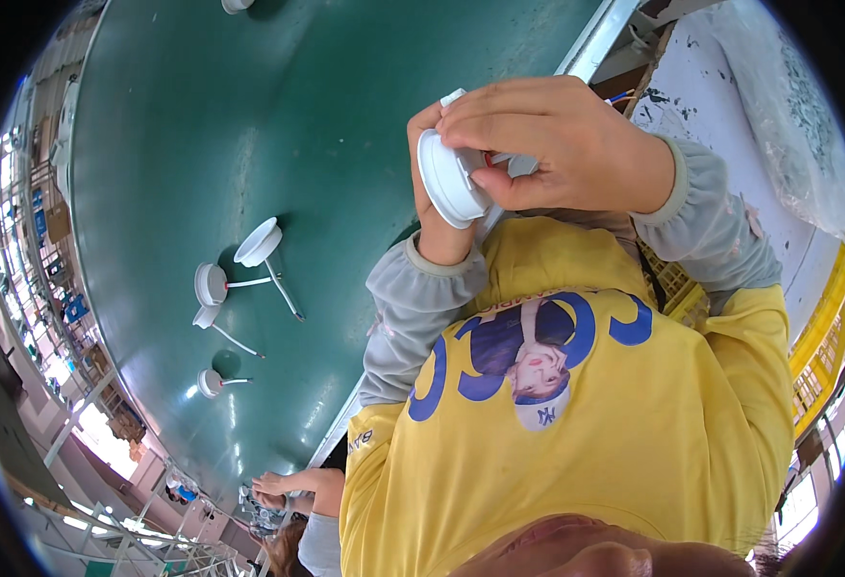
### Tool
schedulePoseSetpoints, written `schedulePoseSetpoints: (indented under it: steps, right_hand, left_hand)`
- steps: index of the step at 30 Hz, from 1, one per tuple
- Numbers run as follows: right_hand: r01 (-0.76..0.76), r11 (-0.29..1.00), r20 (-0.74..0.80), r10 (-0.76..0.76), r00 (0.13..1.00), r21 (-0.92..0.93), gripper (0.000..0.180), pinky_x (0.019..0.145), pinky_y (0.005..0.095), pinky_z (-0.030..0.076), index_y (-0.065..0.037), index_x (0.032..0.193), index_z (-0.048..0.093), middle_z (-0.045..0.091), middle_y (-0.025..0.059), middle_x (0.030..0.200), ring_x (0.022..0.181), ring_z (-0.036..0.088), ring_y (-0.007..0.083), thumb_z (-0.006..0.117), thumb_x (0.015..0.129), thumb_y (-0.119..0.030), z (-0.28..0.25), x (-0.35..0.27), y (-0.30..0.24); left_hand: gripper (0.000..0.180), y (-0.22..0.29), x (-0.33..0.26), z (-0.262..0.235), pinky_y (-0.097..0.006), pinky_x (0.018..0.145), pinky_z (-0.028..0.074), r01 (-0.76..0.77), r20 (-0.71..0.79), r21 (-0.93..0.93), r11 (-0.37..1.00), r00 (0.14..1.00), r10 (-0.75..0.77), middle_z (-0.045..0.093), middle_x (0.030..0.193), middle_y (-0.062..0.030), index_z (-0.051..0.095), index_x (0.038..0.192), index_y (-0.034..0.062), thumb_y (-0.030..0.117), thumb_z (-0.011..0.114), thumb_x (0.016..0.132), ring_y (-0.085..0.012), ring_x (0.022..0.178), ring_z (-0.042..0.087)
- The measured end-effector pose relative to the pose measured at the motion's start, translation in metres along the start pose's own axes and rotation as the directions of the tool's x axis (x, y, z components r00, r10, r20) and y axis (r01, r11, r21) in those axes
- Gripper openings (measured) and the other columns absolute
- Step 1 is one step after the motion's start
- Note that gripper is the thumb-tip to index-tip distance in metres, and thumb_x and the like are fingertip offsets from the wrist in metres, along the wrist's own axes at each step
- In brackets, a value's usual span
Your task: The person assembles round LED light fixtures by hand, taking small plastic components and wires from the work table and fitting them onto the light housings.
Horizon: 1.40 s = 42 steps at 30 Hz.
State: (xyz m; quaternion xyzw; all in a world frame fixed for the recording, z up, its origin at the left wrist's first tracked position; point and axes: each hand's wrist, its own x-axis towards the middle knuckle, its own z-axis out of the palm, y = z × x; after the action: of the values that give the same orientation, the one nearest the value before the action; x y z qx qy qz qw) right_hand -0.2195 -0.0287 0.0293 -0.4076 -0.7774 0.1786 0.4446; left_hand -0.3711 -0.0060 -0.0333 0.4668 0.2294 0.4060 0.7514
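Observation:
Both my hands are raised together over the near edge of the green work surface (345, 125), closed around a white round plastic housing (449, 181). My right hand (562, 139) curls over it from the right, its thumb near the housing's back and its fingers across the top. My left hand (423, 123) is behind the housing, mostly hidden by it. A bit of red shows between housing and right thumb, beside another whitish part under the palm. A small white tip (453, 97) sticks out above the fingers.
Farther left on the surface lie a white cup-shaped housing (259, 242) with a cable, another housing (211, 284), and a smaller one (210, 383). A co-worker's hand (273, 489) is at the lower left. A plastic bag (788, 106) and yellow crate (821, 356) are at right.

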Motion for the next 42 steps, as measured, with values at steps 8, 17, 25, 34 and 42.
schedulePoseSetpoints:
  steps: [8,17,25,34,42]
  right_hand:
    - [0.061,0.997,-0.004,-0.061,0.998,-0.042,0.034,0.063,0.0318,0.051,-0.001,0.092,0.058,0.061,0.0134,0.089,0.076,0.060,0.0275,0.066,0.058,0.001,0.004,0.002,0.000]
    - [-0.246,0.943,0.065,0.238,0.969,0.222,0.034,0.067,0.0306,0.050,-0.002,0.098,0.054,0.060,0.0100,0.102,0.079,0.060,0.0263,0.067,0.071,-0.016,0.012,-0.001,-0.004]
    - [-0.344,0.896,0.092,0.331,0.939,0.281,0.035,0.064,0.0280,0.049,-0.002,0.099,0.053,0.060,0.0088,0.103,0.073,0.057,0.0222,0.068,0.070,-0.014,0.022,-0.002,-0.012]
    - [-0.308,0.886,0.096,0.294,0.951,0.347,0.027,0.063,0.0245,0.047,-0.001,0.091,0.051,0.055,0.0103,0.115,0.073,0.054,0.0158,0.067,0.069,-0.002,0.026,-0.002,-0.010]
    - [-0.384,0.881,0.161,0.351,0.922,0.278,0.040,0.067,0.0271,0.048,-0.001,0.103,0.050,0.053,0.0126,0.116,0.080,0.054,0.0184,0.068,0.067,-0.003,0.001,0.003,-0.012]
  left_hand:
    - [0.054,0.002,-0.002,-0.002,-0.033,0.087,0.044,-0.033,0.033,0.254,0.967,0.999,0.025,0.045,0.117,-0.0111,0.032,0.124,0.0049,0.022,0.060,0.082,-0.0204,0.104,0.050]
    - [0.044,0.002,-0.002,-0.001,-0.024,0.058,0.045,0.007,-0.144,-0.126,0.992,0.989,-0.025,0.049,0.090,-0.0067,0.035,0.120,0.0064,0.020,0.054,0.083,-0.0127,0.073,0.051]
    - [0.037,0.005,-0.007,0.001,-0.023,0.052,0.042,0.054,-0.239,-0.214,0.975,0.965,-0.106,0.048,0.088,-0.0061,0.039,0.117,0.0109,0.021,0.054,0.085,-0.0139,0.070,0.050]
    - [0.039,0.002,-0.007,-0.002,-0.024,0.053,0.043,0.019,-0.234,-0.158,0.987,0.971,-0.056,0.049,0.087,-0.0050,0.039,0.118,0.0119,0.021,0.056,0.084,-0.0137,0.065,0.051]
    - [0.038,0.008,0.000,0.012,-0.024,0.058,0.045,0.025,-0.210,-0.129,0.991,0.976,-0.052,0.050,0.091,-0.0042,0.038,0.120,0.0104,0.019,0.053,0.085,-0.0124,0.072,0.052]
